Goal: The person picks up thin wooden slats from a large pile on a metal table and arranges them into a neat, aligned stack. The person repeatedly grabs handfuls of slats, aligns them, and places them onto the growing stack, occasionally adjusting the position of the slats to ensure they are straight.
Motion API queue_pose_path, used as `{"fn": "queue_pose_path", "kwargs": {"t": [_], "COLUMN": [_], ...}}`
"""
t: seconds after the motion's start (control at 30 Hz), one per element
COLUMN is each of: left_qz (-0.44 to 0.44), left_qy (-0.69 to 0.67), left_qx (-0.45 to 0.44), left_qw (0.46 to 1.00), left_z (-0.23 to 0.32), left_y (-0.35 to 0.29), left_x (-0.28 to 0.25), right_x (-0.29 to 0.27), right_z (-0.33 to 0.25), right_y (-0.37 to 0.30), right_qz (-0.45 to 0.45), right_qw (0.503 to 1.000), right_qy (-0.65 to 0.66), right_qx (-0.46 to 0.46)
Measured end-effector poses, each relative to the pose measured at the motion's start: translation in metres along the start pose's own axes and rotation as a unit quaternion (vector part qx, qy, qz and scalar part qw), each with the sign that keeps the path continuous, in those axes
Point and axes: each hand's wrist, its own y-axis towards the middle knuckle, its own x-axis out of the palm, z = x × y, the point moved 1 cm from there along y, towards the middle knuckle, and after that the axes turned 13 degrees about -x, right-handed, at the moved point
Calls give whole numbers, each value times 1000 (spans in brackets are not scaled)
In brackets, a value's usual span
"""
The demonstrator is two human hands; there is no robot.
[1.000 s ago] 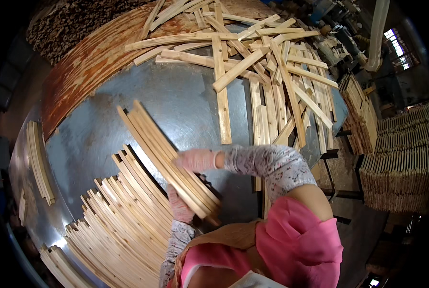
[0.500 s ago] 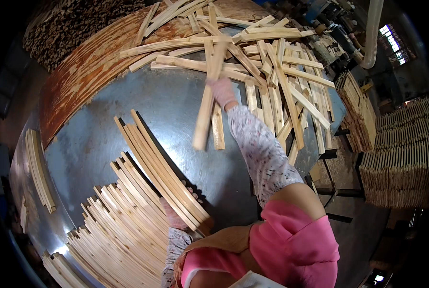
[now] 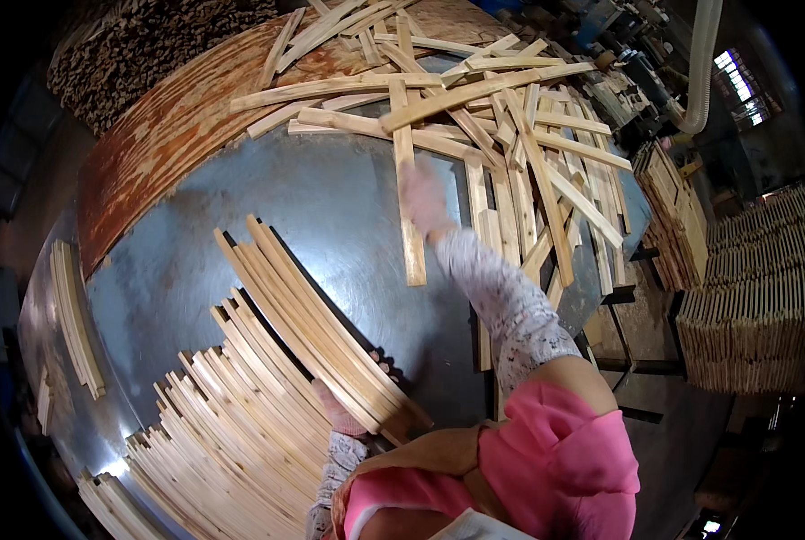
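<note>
My left hand [image 3: 338, 409], in a pinkish glove, is closed around the near end of a small bundle of curved wooden slats [image 3: 305, 315]. Fingertips show on the bundle's far side. Left of it, a wide row of similar slats [image 3: 231, 405] stands packed side by side on the metal table [image 3: 168, 225]. My right hand [image 3: 428, 198], smeared by motion, is stretched forward beside a long upright-lying slat [image 3: 410, 216]; whether it touches that slat I cannot tell. Just beyond, a slat [image 3: 474, 97] lies slanting over a loose heap of slats [image 3: 520, 171].
A rust-brown wooden board [image 3: 159, 153] borders the table's far left. Several slats [image 3: 76, 315] lie at the left edge. Stacked wood pieces [image 3: 745, 315] stand at the right, near a pale flexible hose [image 3: 701, 72]. A large wood pile [image 3: 141, 54] rises at the back left.
My right hand has let go of the slat it was swinging, which now lies across the heap. The hand has come slightly nearer. The left-hand bundle has shifted slightly right.
</note>
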Motion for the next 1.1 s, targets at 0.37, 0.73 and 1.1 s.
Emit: {"fn": "queue_pose_path", "kwargs": {"t": [0.37, 0.73, 1.1], "left_qz": [8, -28, -25], "left_qy": [-29, 110, 60], "left_qx": [-16, 34, 23], "left_qw": [999, 993, 998], "left_z": [4, 0, -15], "left_y": [7, -8, -12], "left_x": [-7, 23, 28], "right_x": [23, -3, -110], "right_z": [68, -110, 113], "right_y": [91, -182, -182], "right_qz": [215, -212, 157], "right_qw": [782, 932, 968], "right_qy": [500, 254, -15], "right_qx": [303, -150, 198]}}
